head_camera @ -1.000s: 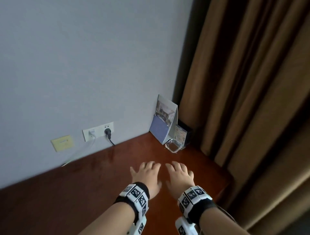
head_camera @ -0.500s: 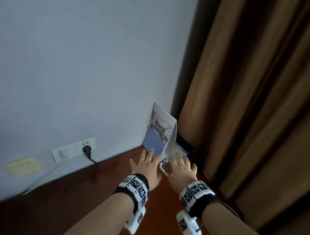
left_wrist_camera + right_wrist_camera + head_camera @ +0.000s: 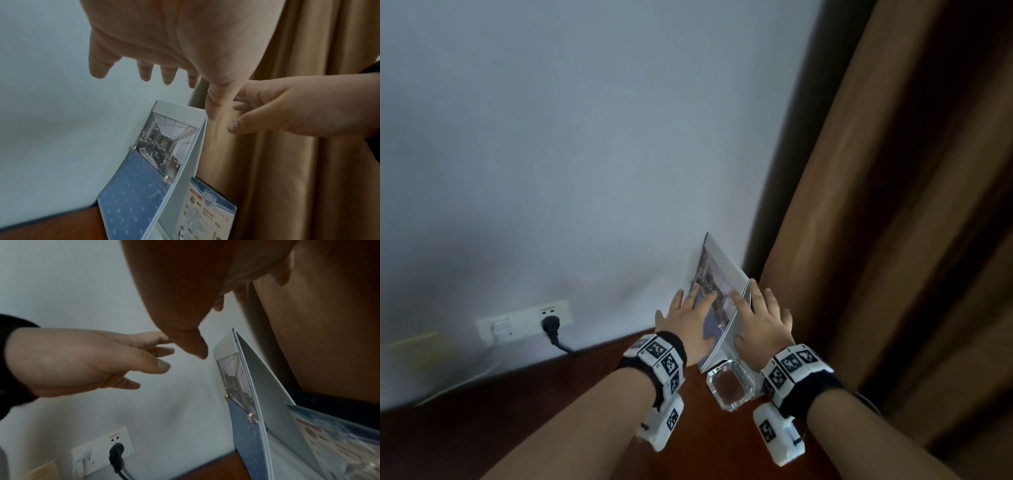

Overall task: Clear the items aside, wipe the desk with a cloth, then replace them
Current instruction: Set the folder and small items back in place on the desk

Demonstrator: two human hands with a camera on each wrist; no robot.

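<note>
A tent-shaped flip calendar (image 3: 717, 274), with a photo above a blue page, stands in the desk's far right corner against the wall. My left hand (image 3: 688, 318) hovers at its left face and my right hand (image 3: 762, 318) at its right edge. Both have fingers spread and hold nothing. In the left wrist view the left fingers (image 3: 144, 73) hang above the calendar (image 3: 164, 154) without touching it, and the right hand (image 3: 287, 110) is beside its top edge. A clear glass ashtray (image 3: 729, 385) sits on the dark wooden desk (image 3: 551, 421) between my wrists.
A printed leaflet card (image 3: 207, 211) stands just behind the calendar on the right. A brown curtain (image 3: 893, 205) hangs close along the desk's right side. A wall socket (image 3: 524, 322) with a black plug and cable is at the left, above the desk.
Both hands have moved forward from the bare desk, past the ashtray, up to the two sides of the calendar. The head view has shifted closer and to the right.
</note>
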